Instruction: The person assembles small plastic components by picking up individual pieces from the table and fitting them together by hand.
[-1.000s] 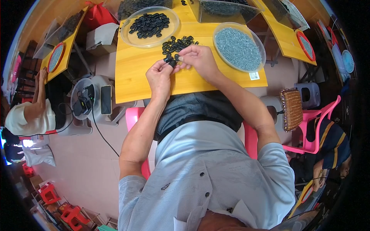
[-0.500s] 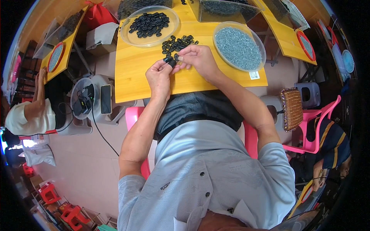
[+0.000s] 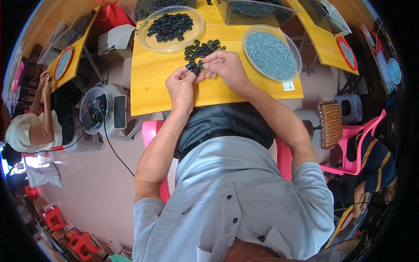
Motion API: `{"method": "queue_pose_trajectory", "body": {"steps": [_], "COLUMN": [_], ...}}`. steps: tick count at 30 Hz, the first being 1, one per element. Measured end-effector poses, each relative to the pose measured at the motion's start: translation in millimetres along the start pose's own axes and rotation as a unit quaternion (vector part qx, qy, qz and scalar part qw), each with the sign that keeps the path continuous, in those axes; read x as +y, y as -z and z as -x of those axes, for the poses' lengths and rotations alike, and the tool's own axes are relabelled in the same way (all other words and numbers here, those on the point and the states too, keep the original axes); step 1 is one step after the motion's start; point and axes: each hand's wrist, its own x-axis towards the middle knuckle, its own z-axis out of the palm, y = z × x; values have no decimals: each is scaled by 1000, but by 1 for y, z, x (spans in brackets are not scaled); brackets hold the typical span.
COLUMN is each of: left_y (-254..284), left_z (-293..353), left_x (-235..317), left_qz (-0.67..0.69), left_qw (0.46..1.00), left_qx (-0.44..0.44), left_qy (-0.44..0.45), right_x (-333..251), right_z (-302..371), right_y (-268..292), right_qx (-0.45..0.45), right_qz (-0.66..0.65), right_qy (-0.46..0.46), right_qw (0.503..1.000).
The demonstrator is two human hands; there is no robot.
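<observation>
Over the front part of the yellow table (image 3: pixel 152 87), my left hand (image 3: pixel 181 85) is closed in a pinch around a small black part (image 3: pixel 191 66). My right hand (image 3: pixel 224 67) meets it fingertip to fingertip, pinching another small black piece (image 3: pixel 201 64). Fingers partly cover both pieces, so whether they are joined cannot be told. Just beyond my hands lies a loose pile of small black oval parts (image 3: pixel 203 48). Behind that, a round clear tub (image 3: pixel 146 43) holds more black parts. To the right, a second round tub (image 3: pixel 298 65) is filled with small silvery metal pins or screws.
Clear bins (image 3: pixel 257 17) of black parts line the table's far edge. At left, a phone (image 3: pixel 120 112) lies on a stool beside a tub with cables. A co-worker (image 3: pixel 37 129) sits at the left table. A pink chair (image 3: pixel 360 144) and another person are at right.
My hands stay nearly in place, fingertips shifting slightly around the black pieces. At the left, the co-worker's hands have lifted and come together near the table edge.
</observation>
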Motion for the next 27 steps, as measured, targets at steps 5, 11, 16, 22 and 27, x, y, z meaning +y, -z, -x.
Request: {"method": "queue_pose_trajectory", "body": {"steps": [5, 11, 16, 22, 27], "left_y": [1, 13, 13, 12, 10], "left_z": [0, -9, -5, -3, 1], "left_x": [-1, -6, 3, 7, 11], "left_qz": [-15, -170, -335, -431, -471], "left_qw": [1000, 973, 918, 851, 826], "left_qx": [-3, -139, -159, -180, -174], "left_qy": [0, -63, -140, -238, -256], "right_x": [-3, -10, -12, -14, -16], "right_z": [1, -7, -7, -6, -4], "right_y": [0, 21, 27, 25, 22], "right_qx": [-11, -85, -120, -133, -118], "right_qz": [10, 45, 21, 50, 69], "right_qy": [-5, -29, -51, -66, -68], "right_qw": [1000, 995, 991, 988, 988]}}
